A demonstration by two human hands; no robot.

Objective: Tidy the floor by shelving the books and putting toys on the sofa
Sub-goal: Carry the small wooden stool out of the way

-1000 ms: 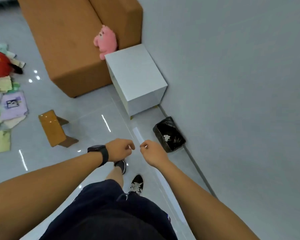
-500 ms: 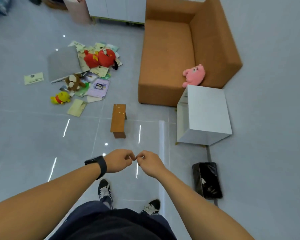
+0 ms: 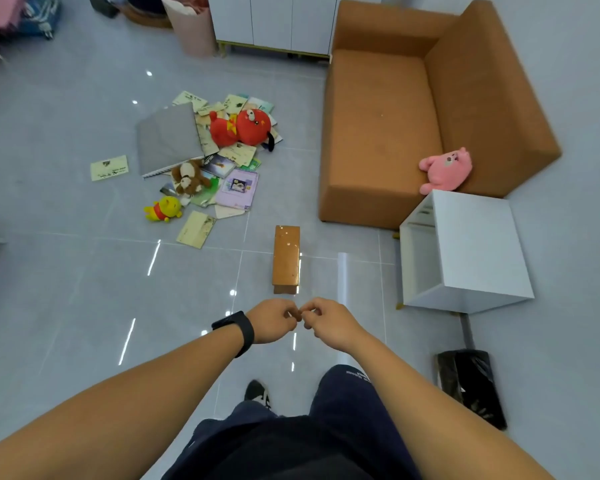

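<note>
A heap of books (image 3: 234,187) and soft toys lies on the grey floor at centre left: a red plush (image 3: 243,128), a brown plush dog (image 3: 189,178) and a yellow bear (image 3: 163,209). A pink plush (image 3: 447,169) sits on the orange sofa (image 3: 381,126) at its near end. A white open shelf cube (image 3: 471,244) stands in front of the sofa's near end. My left hand (image 3: 272,325) and my right hand (image 3: 329,323) hang in front of me with curled fingers, fingertips nearly touching, holding nothing.
A small wooden stool (image 3: 286,259) stands on the floor ahead of my hands. A black bin (image 3: 471,386) sits by the wall at right. White cabinets (image 3: 274,20) and a pink bin (image 3: 193,27) line the far side. A loose cream book (image 3: 110,168) lies left of the heap.
My view has swung left and up from the wall to the room, bringing the heap and whole sofa into sight. My hands stay together in front of me.
</note>
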